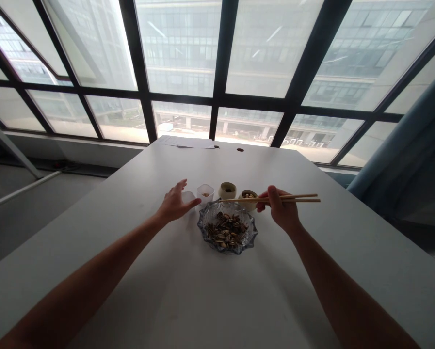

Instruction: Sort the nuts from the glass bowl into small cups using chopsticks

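My right hand (281,211) grips a pair of wooden chopsticks (300,198), their tips pointing left over the far rim of a clear glass bowl (202,228) with a wavy edge. Striped sunflower seeds and other darker bits (226,230) fill the bottom of that bowl. My left hand (175,202) is open, thumb and fingers apart, beside a whitish translucent cup (188,197) that it partly hides. Behind the bowl stand a clear plastic cup (205,191) with a little something inside, a greenish round cup (227,190), and another round cup (249,195) holding pale nut-like pieces, partly behind the chopsticks.
Everything stands on a white table (148,286). Sheets of paper (188,142) lie at its far edge, near a round hole (240,150) in the tabletop. Large dark-framed windows rise behind, and a blue-grey curtain (395,155) hangs at the right.
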The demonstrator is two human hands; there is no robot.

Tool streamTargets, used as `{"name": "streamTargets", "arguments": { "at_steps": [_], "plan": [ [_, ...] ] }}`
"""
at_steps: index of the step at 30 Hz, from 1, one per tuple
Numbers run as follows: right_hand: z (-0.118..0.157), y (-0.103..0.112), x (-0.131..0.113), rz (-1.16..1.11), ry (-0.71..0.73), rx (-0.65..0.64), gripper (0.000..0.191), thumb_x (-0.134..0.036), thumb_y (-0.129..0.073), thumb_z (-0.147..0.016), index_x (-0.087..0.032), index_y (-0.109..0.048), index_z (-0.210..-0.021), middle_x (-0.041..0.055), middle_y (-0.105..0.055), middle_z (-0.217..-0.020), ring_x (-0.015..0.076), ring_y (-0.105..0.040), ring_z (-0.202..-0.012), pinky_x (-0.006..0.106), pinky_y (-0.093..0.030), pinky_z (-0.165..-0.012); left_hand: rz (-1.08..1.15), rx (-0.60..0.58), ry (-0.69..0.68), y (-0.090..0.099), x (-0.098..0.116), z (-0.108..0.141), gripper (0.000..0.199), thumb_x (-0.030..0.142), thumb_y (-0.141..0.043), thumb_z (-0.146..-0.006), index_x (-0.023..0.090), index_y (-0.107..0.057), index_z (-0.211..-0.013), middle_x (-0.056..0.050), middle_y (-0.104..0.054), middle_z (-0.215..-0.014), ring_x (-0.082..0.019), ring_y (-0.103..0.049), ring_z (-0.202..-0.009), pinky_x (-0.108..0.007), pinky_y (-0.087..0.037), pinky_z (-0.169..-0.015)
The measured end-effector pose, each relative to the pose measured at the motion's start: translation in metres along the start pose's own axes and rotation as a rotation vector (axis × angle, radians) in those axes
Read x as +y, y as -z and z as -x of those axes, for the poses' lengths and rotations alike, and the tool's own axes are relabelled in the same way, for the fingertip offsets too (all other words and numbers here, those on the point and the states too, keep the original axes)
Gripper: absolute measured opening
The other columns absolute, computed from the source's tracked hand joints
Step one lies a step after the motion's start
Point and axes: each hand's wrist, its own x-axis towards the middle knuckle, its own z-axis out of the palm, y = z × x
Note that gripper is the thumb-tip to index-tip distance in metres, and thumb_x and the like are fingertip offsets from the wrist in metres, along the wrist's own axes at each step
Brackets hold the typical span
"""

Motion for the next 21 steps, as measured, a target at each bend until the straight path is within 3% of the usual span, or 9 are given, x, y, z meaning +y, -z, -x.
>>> {"name": "streamTargets", "arguments": {
  "at_steps": [3,7,12,14,17,21],
  "plan": [
    [-0.002,0.006,-0.002,0.056,0.039,0.024,0.056,-0.071,-0.058,-0.083,-0.019,-0.065,-0.066,0.0038,-0.065,-0.049,0.0167,-0.063,-0.042,0.028,-0.052,-0.042,-0.166,-0.073,-0.09,-0.009,0.032,-0.023,0.087,0.065,-0.062,-0.079,0.012,-0.04,-0.145,-0.021,-0.053,-0.143,-0.038,-0.047,-0.135,-0.054,-0.032,-0.113],
    [-0.005,0.013,-0.002,0.128,0.071,0.086,0.057,-0.072,-0.054,-0.085,-0.019,-0.065,-0.066,0.0046,-0.067,-0.051,0.0167,-0.063,-0.043,0.027,-0.052,-0.043,-0.276,-0.211,-0.167,-0.036,0.069,-0.06,0.084,0.059,-0.063,-0.081,0.013,-0.039,-0.147,-0.021,-0.051,-0.146,-0.038,-0.047,-0.135,-0.053,-0.029,-0.114],
    [-0.01,0.02,0.002,0.169,0.1,0.16,0.058,-0.072,-0.052,-0.087,-0.019,-0.064,-0.068,0.0049,-0.067,-0.052,0.0165,-0.064,-0.044,0.027,-0.052,-0.043,-0.34,-0.424,-0.109,-0.069,0.084,-0.095,0.097,0.063,-0.068,-0.072,0.016,-0.034,-0.149,-0.021,-0.053,-0.145,-0.038,-0.046,-0.136,-0.058,-0.023,-0.115],
    [-0.011,0.022,0.005,0.165,0.106,0.174,0.057,-0.071,-0.051,-0.087,-0.019,-0.064,-0.069,0.0049,-0.067,-0.052,0.0164,-0.064,-0.044,0.027,-0.052,-0.044,-0.359,-0.461,-0.097,-0.076,0.085,-0.103,0.09,0.063,-0.069,-0.071,0.016,-0.044,-0.143,-0.02,-0.058,-0.139,-0.038,-0.051,-0.131,-0.058,-0.025,-0.114],
    [-0.012,0.024,0.009,0.184,0.128,0.174,0.055,-0.068,-0.05,-0.09,-0.019,-0.064,-0.07,0.0044,-0.067,-0.053,0.0163,-0.064,-0.046,0.027,-0.053,-0.047,-0.372,-0.452,-0.16,-0.079,0.085,-0.109,0.07,0.059,-0.072,-0.066,0.019,-0.063,-0.123,-0.014,-0.07,-0.12,-0.036,-0.062,-0.115,-0.048,-0.039,-0.105],
    [-0.01,0.025,0.012,0.23,0.176,0.146,0.052,-0.064,-0.05,-0.092,-0.02,-0.064,-0.071,0.0034,-0.067,-0.054,0.0162,-0.064,-0.047,0.027,-0.052,-0.049,-0.35,-0.272,-0.43,-0.077,0.083,-0.106,0.063,0.038,-0.077,-0.064,0.02,-0.062,-0.123,-0.011,-0.071,-0.118,-0.032,-0.063,-0.112,-0.042,-0.043,-0.104]
  ]
}}
